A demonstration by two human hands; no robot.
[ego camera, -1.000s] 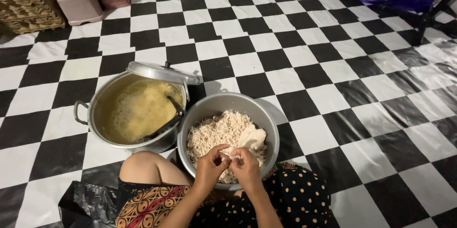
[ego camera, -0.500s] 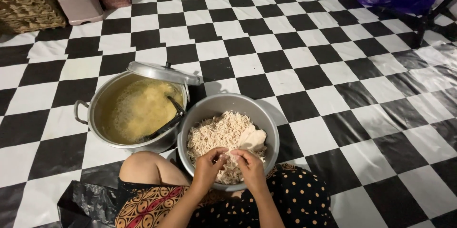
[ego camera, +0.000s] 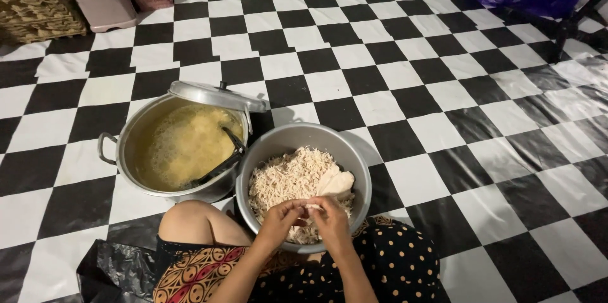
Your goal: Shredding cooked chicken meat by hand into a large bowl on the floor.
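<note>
A small pale piece of chicken (ego camera: 311, 204) is pinched between the fingertips of the left hand (ego camera: 279, 219) and the right hand (ego camera: 330, 217), both closed on it and touching each other just above the near rim of the grey metal bowl (ego camera: 354, 151). Below and beyond the hands lies the heap of shredded meat (ego camera: 285, 179), with a larger unshredded piece (ego camera: 335, 183) just past the right hand. The risk, as I judge it, is plain — strands pulled apart so close to the near rim could drop onto the patterned skirt (ego camera: 386, 265) or the checkered floor covering (ego camera: 443, 88) instead of into the bowl. To the left of the left hand, touching the bowl, stands a pot of yellow broth (ego camera: 183, 145) with a dark ladle (ego camera: 221, 162) in it and its lid (ego camera: 215, 95) tilted on the far rim — an elbow swung wide might knock it. A bare knee (ego camera: 190, 220) sits between pot and hands.
</note>
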